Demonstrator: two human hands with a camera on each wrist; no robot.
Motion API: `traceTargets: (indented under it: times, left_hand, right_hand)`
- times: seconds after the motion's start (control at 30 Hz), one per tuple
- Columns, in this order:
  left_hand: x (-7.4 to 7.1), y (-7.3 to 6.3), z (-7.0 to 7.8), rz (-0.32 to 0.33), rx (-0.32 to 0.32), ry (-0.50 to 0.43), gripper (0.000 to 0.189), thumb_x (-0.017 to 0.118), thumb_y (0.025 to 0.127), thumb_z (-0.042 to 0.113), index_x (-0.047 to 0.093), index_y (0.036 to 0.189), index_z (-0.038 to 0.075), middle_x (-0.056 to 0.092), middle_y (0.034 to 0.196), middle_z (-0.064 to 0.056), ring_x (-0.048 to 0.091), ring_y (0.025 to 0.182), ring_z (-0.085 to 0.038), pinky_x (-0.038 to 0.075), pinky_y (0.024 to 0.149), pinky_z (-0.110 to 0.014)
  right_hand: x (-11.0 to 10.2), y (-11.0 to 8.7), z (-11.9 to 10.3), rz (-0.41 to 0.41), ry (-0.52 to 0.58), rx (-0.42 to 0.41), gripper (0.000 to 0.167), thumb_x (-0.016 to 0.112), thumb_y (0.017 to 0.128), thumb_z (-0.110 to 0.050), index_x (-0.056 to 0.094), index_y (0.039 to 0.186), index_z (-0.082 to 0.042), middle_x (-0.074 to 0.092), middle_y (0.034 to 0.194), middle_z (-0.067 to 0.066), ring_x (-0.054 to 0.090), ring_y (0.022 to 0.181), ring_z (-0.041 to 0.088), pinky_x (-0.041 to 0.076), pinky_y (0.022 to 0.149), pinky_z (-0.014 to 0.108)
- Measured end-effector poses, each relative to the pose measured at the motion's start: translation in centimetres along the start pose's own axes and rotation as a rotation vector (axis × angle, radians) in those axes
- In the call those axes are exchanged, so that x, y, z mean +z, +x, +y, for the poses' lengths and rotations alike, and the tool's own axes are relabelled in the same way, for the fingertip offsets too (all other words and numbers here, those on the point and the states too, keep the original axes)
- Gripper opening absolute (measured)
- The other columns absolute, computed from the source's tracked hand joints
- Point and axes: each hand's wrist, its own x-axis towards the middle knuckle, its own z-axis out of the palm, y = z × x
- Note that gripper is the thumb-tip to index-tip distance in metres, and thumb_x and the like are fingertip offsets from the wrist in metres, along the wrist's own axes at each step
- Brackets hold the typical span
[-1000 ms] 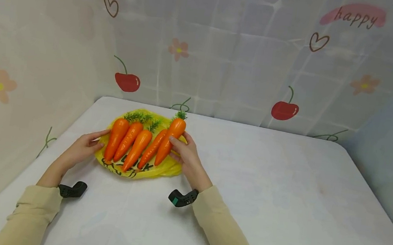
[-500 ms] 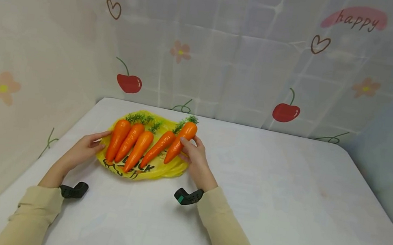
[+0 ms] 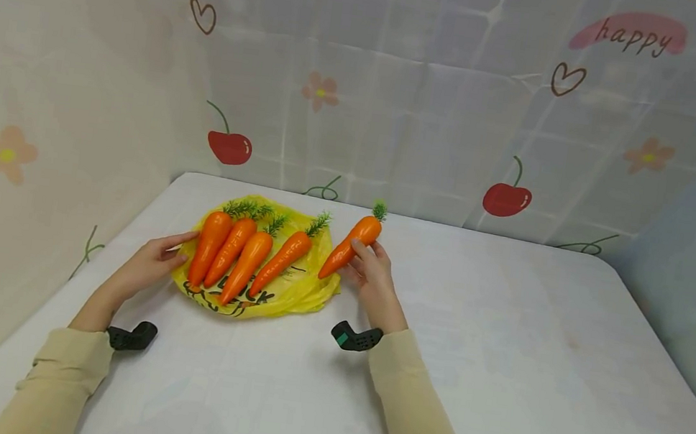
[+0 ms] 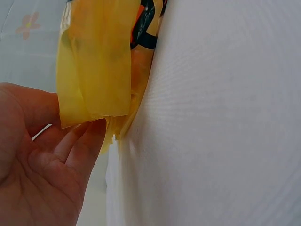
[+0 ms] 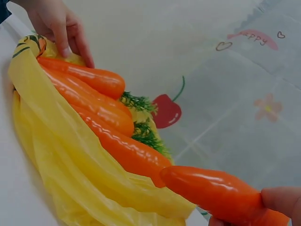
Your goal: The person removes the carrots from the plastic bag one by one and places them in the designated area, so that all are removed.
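Observation:
My right hand [image 3: 374, 278] pinches an orange carrot [image 3: 354, 247] with a green leafy top, between thumb and fingers. The carrot is tilted, its tip over the right edge of a yellow plastic bag [image 3: 312, 296]. Several more carrots [image 3: 247, 266] lie side by side on the bag, leafy tops toward the back. At the bag's left edge, my left hand [image 3: 149, 265] pinches the plastic; in the left wrist view the yellow film [image 4: 94, 80] runs between its fingers [image 4: 40, 106]. In the right wrist view the held carrot [image 5: 221, 190] overlaps the nearest lying one.
A white-covered table [image 3: 501, 352] extends to the right and front. Behind it hangs a curtain [image 3: 400, 108] printed with cherries, flowers and hearts; similar sheets flank both sides. Dark devices are strapped on the left wrist [image 3: 132, 337] and the right wrist [image 3: 356, 337].
My right hand has carried the carrot from the row rightward to the bag's right edge. Another carrot has tipped a little to the right. My left hand stays at the bag.

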Motion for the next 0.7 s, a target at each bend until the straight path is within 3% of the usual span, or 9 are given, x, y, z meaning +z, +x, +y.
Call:
traceTargets:
  times: [0.27, 0.7]
  left_hand:
    - [0.0, 0.0, 0.1, 0.004, 0.007, 0.004, 0.048, 0.048, 0.095, 0.000, 0.033, 0.140, -0.008, 0.030, 0.141, -0.032, 0.032, 0.127, -0.046, 0.033, 0.097, -0.049]
    - [0.0, 0.0, -0.1, -0.001, -0.005, -0.002, 0.049, 0.047, 0.095, 0.000, 0.032, 0.141, -0.008, 0.029, 0.141, -0.032, 0.033, 0.127, -0.046, 0.032, 0.097, -0.049]
  right_hand:
    - [-1.9, 0.3, -1.5, 0.004, -0.007, -0.004, 0.056, 0.065, 0.090, -0.020, 0.040, 0.138, -0.007, 0.052, 0.123, 0.011, 0.052, 0.106, 0.025, 0.050, 0.085, 0.029]
    - [-4.5, 1.6, -2.6, -0.012, -0.330, 0.007, 0.069, 0.064, 0.089, -0.025, 0.029, 0.146, -0.007, 0.050, 0.128, 0.012, 0.049, 0.109, 0.026, 0.043, 0.094, 0.033]
